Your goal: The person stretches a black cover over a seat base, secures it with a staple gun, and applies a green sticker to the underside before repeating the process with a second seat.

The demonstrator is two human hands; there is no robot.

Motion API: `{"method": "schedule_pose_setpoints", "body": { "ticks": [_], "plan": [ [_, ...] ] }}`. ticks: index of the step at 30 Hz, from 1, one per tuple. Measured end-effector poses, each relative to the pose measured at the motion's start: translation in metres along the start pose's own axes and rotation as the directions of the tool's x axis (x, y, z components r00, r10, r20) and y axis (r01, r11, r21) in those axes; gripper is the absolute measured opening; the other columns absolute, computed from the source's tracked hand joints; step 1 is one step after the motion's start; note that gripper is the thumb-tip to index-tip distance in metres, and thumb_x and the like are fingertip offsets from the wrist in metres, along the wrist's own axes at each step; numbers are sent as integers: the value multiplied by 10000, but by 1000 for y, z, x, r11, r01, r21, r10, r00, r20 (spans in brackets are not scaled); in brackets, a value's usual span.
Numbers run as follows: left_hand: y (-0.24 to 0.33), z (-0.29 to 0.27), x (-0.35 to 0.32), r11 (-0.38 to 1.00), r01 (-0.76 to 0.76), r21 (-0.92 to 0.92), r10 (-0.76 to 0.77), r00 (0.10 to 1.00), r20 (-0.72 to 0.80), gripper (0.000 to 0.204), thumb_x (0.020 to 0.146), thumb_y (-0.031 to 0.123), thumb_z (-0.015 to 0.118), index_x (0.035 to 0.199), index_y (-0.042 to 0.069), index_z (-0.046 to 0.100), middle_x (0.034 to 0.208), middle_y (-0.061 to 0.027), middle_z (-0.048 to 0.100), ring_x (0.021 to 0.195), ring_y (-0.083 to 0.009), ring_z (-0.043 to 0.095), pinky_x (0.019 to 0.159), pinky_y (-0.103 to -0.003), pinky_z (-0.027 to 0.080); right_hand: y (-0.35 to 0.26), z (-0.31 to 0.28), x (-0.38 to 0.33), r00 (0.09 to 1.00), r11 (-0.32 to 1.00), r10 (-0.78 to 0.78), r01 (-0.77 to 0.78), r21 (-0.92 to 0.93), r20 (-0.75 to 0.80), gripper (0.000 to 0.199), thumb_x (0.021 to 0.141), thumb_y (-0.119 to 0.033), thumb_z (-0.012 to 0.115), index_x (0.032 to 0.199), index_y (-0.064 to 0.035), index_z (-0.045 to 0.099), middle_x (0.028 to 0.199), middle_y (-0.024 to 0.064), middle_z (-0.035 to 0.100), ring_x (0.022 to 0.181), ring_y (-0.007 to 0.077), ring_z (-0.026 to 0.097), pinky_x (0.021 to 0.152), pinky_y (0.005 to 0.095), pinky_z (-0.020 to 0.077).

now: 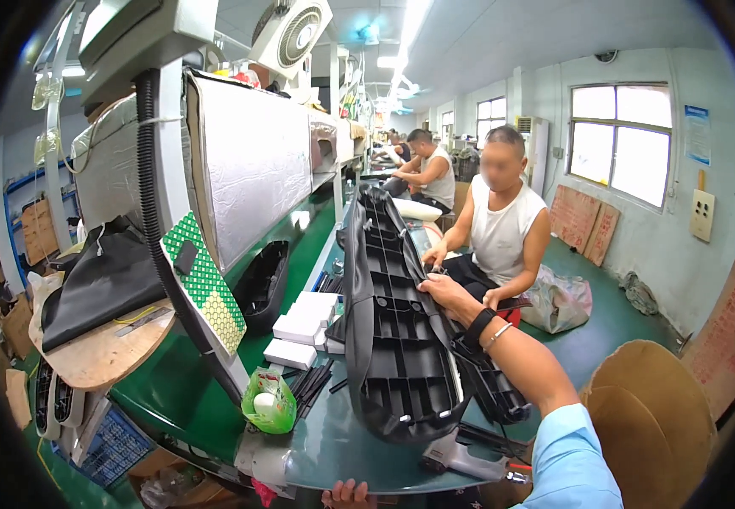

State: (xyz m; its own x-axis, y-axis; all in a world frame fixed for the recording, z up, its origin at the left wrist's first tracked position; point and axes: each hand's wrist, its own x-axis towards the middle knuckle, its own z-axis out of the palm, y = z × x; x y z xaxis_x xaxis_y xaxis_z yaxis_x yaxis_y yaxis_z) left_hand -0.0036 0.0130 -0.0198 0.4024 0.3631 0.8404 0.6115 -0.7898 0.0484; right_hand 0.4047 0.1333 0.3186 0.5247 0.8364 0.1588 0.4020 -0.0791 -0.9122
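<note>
A long black ribbed plastic panel (pixel 397 331), with a black leather-like cover folded round its rim, lies on the green worktable (pixel 325 454). My right hand (pixel 450 293) reaches over its right side, fingers drawn together close to a co-worker's hand (pixel 435 253). Whatever sits between my right fingers is too small to make out. At the bottom, my left hand (pixel 349 494) has its fingers curled over the table's near edge; the rest of it is out of frame. Another black ribbed piece (pixel 503 394) lies under my right forearm.
A grey pneumatic tool (pixel 462 456) with a hose lies at the near edge. Left of the panel are white boxes (pixel 291 353), black strips (pixel 310 386) and a green bag (pixel 268 403). One co-worker (pixel 503 220) sits opposite. Brown cardboard (pixel 651 416) stands at the right.
</note>
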Motion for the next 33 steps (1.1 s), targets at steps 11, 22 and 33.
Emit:
{"method": "schedule_pose_setpoints", "body": {
  "ticks": [11,22,33],
  "plan": [
    [32,-129,89,167,666,-727,-482,698,529,422,958,277,454,1301,32,441,1288,-115,483,1164,-243,486,1012,-366,336,-99,14,-266,992,825,-31,-42,564,120,261,863,-102,511,1109,-16,506,821,45,564,711,107,564,609,252,460],
    [65,-234,141,-467,568,-678,-163,698,697,743,928,636,281,1425,85,303,1393,-83,417,1236,-248,446,1027,-384,382,-86,42,-334,985,874,-81,-5,485,155,279,838,-97,526,1094,10,558,901,82,599,754,134,558,663,264,455],
    [16,-271,171,-50,143,-988,-149,978,149,484,995,372,341,1255,-12,481,1214,-98,565,1080,-233,551,925,-367,451,-169,34,-346,584,594,-804,785,-173,-110,359,820,-208,623,1096,2,528,851,223,610,788,376,606,721,431,475]
  ]
}}
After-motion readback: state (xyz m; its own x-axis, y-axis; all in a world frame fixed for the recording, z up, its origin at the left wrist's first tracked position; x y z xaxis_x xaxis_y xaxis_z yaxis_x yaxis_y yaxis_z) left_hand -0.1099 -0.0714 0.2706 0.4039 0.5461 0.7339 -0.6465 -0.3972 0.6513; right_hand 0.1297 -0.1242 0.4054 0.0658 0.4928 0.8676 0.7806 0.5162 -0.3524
